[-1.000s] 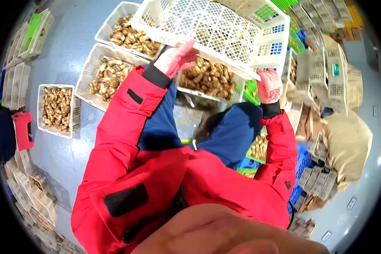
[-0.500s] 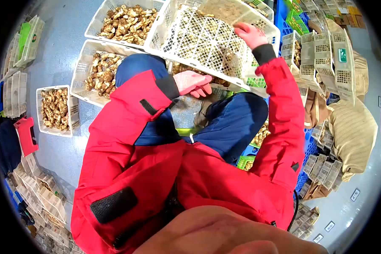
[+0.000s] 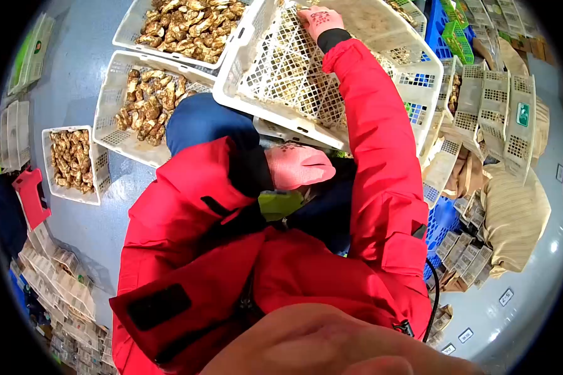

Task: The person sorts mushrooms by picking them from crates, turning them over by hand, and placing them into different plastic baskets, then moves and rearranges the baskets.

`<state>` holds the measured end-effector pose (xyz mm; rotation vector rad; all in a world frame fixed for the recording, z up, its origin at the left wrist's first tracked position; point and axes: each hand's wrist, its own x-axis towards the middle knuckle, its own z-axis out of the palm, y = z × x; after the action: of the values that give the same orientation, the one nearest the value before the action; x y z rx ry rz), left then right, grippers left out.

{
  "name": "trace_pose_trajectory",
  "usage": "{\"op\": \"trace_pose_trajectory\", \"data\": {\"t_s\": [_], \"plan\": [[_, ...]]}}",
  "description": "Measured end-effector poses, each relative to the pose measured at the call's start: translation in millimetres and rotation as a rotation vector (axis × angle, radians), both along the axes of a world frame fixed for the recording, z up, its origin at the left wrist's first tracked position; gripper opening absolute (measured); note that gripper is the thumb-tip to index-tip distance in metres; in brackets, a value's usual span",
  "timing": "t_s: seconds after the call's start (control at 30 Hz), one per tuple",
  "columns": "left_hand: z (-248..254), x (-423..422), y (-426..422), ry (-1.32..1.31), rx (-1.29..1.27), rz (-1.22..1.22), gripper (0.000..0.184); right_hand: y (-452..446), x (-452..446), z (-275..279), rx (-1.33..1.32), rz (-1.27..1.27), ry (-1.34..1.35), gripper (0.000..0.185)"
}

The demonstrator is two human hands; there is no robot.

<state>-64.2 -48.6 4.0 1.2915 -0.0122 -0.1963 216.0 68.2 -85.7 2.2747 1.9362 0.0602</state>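
Observation:
A large white plastic crate (image 3: 266,106) with a mesh bottom (image 3: 294,75) sits tilted in front of my knees, dirt and small crumbs scattered over its mesh. My right hand (image 3: 319,22), in a pink glove, reaches into it near the far side. Its fingers are curled down by the mesh, and whatever they hold is hidden. My left hand (image 3: 299,166), also in a pink glove, hovers over my lap below the crate's near rim. Its fingers are folded together, and I cannot see anything in them.
Left of the big crate stand white crates of brown-and-white mushrooms: one at the back (image 3: 191,28), one beside my knee (image 3: 149,109), and a smaller one (image 3: 75,159) on the floor. Stacked crates (image 3: 506,119) and a beige sack (image 3: 516,215) stand to the right.
My right hand has moved left and farther away inside the crate. My left hand has dropped nearer my lap, its fingers now folded. The view has shifted slightly.

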Motion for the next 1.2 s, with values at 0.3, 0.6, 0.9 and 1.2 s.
{"op": "trace_pose_trajectory", "data": {"t_s": [0.3,0.6,0.9,1.2], "plan": [[-11,14,-1,-0.212,0.323,-0.027,0.029,-72,-7,92,0.27,-0.291,2.405,0.034],[-11,15,-21,0.093,-0.01,0.032,0.029,-165,-57,155,0.384,-0.082,2.088,0.051],[-9,16,-14,0.338,0.052,0.104,0.04,-359,-38,175,1.098,-0.139,1.775,0.041],[-24,26,-6,0.457,-0.234,0.062,0.058,-611,-87,-19,1.259,-1.149,1.789,0.039]]}}
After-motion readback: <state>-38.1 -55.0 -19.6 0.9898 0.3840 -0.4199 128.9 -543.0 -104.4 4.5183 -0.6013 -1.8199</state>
